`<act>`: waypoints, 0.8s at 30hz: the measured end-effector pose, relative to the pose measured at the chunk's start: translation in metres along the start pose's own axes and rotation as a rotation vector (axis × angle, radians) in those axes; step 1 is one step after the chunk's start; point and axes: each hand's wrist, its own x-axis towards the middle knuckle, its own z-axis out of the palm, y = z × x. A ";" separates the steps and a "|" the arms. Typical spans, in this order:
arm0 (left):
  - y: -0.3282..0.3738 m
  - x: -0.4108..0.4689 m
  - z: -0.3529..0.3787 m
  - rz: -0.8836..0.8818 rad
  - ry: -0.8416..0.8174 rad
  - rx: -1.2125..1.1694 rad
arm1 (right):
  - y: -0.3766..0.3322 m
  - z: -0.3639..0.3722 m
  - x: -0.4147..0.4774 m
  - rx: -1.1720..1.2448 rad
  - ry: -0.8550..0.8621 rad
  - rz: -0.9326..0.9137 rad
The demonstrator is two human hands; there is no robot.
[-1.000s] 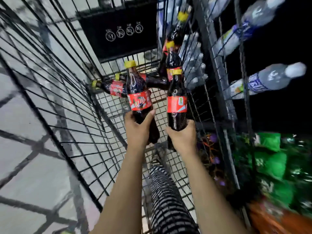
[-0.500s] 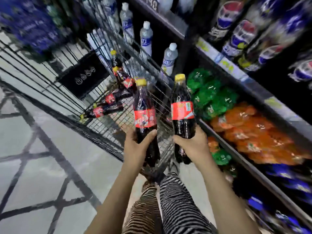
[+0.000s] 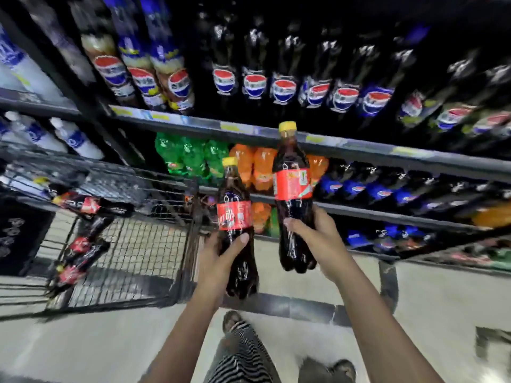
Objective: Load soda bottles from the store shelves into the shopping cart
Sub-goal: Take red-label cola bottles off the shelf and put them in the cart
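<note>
Store shelves [image 3: 359, 154] stocked with soda fill the far side. Left hand [image 3: 218, 252] grips the left cola bottle [image 3: 235, 214] round its lower body, upright, just right of the shopping cart [image 3: 190, 217]. Right hand [image 3: 318, 239] grips the right cola bottle [image 3: 293, 186], upright, before the shelves. Loaded bottles [image 3: 83, 244] lie in the cart at left.

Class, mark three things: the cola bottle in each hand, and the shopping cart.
Left-hand cola bottle [image 3: 234, 217]: head view, on its red label.
Right-hand cola bottle [image 3: 293, 185]: head view, on its red label.
Shopping cart [image 3: 149, 244]: head view, on bare wire mesh.
</note>
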 end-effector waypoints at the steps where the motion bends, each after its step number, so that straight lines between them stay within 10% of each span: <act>1: 0.003 -0.005 0.028 0.030 -0.038 0.023 | 0.005 -0.030 -0.008 0.014 0.043 -0.009; 24: -0.071 -0.175 0.559 -0.022 -0.696 0.089 | 0.124 -0.550 -0.184 0.157 0.710 -0.038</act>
